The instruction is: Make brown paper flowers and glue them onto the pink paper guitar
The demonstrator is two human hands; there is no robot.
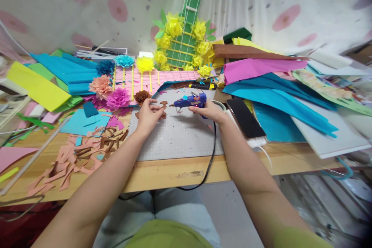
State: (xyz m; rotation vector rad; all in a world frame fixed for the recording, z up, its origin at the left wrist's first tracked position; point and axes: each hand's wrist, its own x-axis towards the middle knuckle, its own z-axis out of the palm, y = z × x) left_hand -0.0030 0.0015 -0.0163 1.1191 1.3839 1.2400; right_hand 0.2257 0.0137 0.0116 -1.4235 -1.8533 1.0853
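My right hand [209,112] is wrapped round a blue hot glue gun [186,102], whose nozzle points left. Its black cord hangs down past the table's front edge. Close to the nozzle, my left hand [149,116] pinches a small brown paper piece [163,107] between thumb and fingertips. Another brown petal-like piece shows just above those fingers, and more brown paper lies partly hidden under the hand. Behind the left hand a brown paper flower [142,97] sits at the edge of a pink guitar-shaped board [171,76]. Both hands are above a grey cutting mat [180,139].
A green guitar-shaped piece [190,19] with yellow paper flowers stands at the back. Brown and peach paper scraps [66,159] cover the left of the table. A phone [245,118] lies right of my right hand, beside blue crepe paper [279,97]. Several paper flowers decorate the pink board.
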